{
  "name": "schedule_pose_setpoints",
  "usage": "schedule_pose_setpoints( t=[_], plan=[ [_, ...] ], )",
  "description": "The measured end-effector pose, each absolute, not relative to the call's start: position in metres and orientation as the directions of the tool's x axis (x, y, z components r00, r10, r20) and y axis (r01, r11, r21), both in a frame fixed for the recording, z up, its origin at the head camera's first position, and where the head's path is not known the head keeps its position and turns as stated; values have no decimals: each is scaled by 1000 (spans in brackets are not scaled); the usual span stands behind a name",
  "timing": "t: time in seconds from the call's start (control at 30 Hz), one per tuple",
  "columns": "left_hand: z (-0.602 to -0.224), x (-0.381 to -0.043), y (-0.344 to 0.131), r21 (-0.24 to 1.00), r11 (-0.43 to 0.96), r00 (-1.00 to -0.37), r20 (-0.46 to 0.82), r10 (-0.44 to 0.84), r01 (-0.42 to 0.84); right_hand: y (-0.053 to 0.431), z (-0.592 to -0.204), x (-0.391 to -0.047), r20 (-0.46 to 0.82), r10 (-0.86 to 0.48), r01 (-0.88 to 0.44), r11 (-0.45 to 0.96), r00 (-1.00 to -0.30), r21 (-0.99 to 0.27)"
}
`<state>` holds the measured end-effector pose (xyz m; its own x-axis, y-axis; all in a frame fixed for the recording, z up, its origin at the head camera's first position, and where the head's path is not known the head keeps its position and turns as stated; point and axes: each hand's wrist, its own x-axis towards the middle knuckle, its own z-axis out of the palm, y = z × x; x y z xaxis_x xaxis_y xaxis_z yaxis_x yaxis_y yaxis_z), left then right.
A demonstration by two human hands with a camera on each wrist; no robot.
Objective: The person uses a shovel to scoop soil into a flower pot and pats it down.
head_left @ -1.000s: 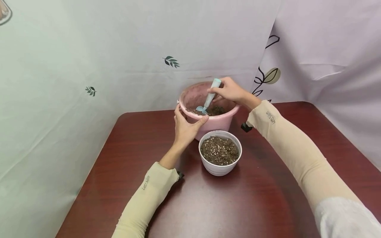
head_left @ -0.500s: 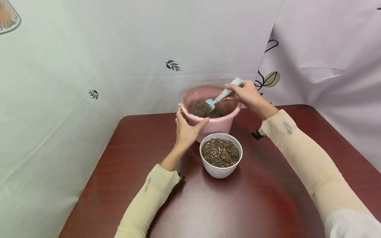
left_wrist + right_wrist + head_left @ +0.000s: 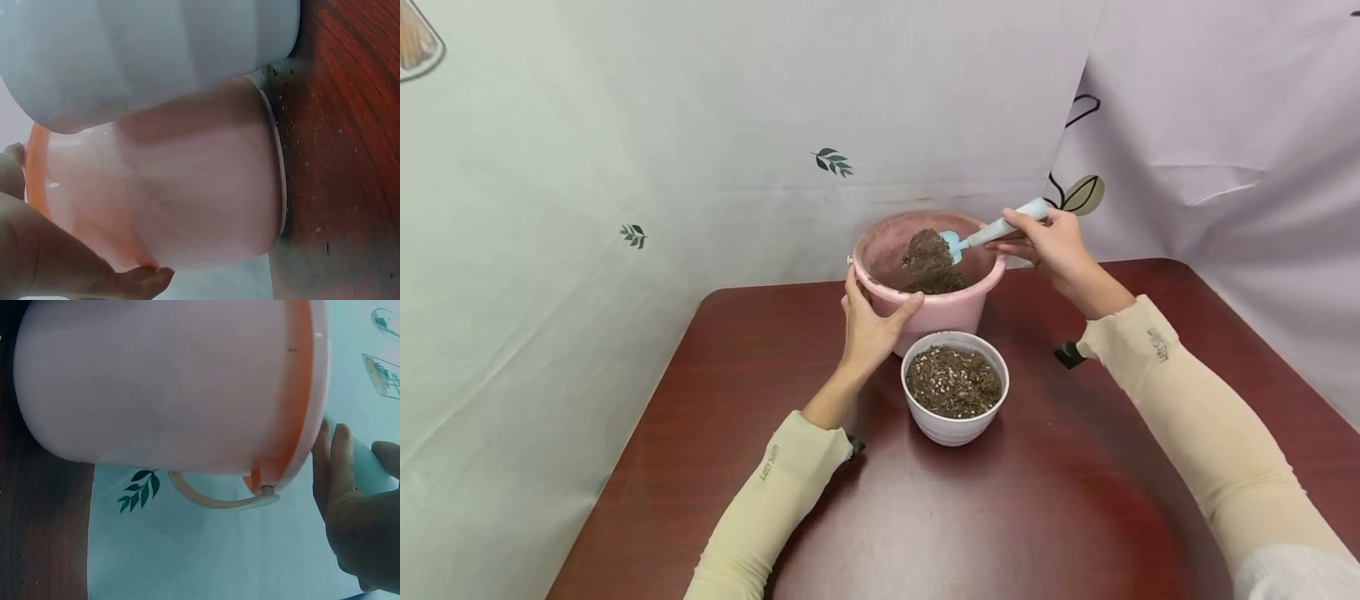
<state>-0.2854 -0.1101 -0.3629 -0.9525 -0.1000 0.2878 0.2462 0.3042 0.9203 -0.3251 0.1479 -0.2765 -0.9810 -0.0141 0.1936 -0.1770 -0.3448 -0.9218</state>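
My right hand (image 3: 1060, 254) grips the pale handle of a small light-blue garden trowel (image 3: 1007, 228). A mound of dark soil (image 3: 927, 250) lies on its blade, held over the inside of a pink bucket (image 3: 951, 315). More soil shows lower in the bucket. At the bucket's left, my left hand (image 3: 871, 329) holds the rim, thumb at the front and fingers along the side. Directly in front stands a white pot (image 3: 953, 429), filled near its top with brown, white-flecked potting soil (image 3: 955, 382). The left wrist view shows my thumb and fingers on the bucket (image 3: 206, 181).
Both containers stand on a dark red wooden table (image 3: 760, 367). A pale, leaf-printed cloth (image 3: 715, 167) hangs close behind the bucket. In the right wrist view the bucket's bail handle (image 3: 212, 501) hangs down its side. Dirt specks (image 3: 319, 231) dot the table near the bucket's base.
My right hand has moved right, and the trowel has tipped toward level and risen out of the bucket's soil with a heap on it. The left hand stays on the rim.
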Motion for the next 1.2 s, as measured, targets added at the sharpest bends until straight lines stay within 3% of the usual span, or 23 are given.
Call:
schedule_pose_setpoints(
  t=[0.23, 0.37, 0.6, 0.93, 1.03, 1.2],
  plan=[
    [-352, -267, -117, 970, 159, -977, 197, -79, 183, 155, -266, -305, 163, -42, -130, -429, -986, -894],
    [-353, -238, -124, 966, 175, -981, 196, -8, 191, 159, -261, -286, 150, -48, -107, -489, -988, -866],
    [-362, -200, -131, 924, 303, -956, 161, 246, 233, 173, -269, -244, 163, -122, -81, -499, -979, -863],
    [-372, -197, -125, 839, 477, -926, 78, 370, 261, 168, -316, -211, 172, -197, -106, -307, -965, -946],
    [-373, -195, -123, 828, 477, -919, 109, 380, 295, 161, -325, -209, 164, -167, -134, -179, -972, -975],
    [-374, -194, -122, 825, 472, -915, 127, 383, 312, 153, -324, -210, 284, -126, -295, 84, -951, -952]
  ],
)
